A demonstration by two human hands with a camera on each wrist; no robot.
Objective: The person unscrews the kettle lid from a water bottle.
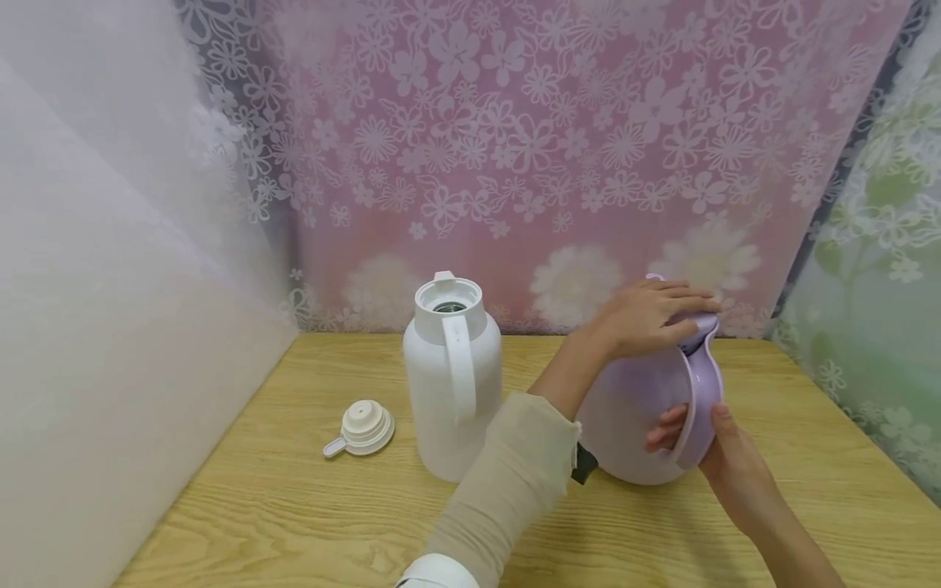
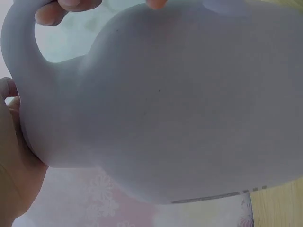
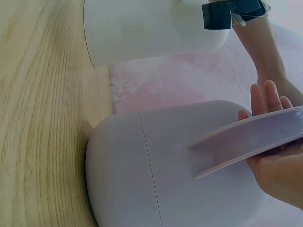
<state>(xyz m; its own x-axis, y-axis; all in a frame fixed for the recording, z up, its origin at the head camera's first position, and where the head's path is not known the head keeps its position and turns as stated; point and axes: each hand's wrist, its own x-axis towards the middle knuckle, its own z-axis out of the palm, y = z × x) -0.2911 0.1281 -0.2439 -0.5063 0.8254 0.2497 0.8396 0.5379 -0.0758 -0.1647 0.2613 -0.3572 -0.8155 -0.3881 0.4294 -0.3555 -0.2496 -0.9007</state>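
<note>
A lilac vacuum jug stands on the table at the right, slightly tilted in the head view. My left hand lies across its top, fingers stretched over the lilac lid and covering most of it. In the left wrist view, that palm is against the jug's top edge. My right hand grips the jug's handle, fingers passed through the loop and thumb on the outer side. Left of the jug stands a white vacuum jug with its mouth uncovered.
A white stopper lid with a small tab lies on the wooden table, left of the white jug. Behind hangs a pink flowered curtain. A pale wall bounds the left side and a green flowered sheet the right.
</note>
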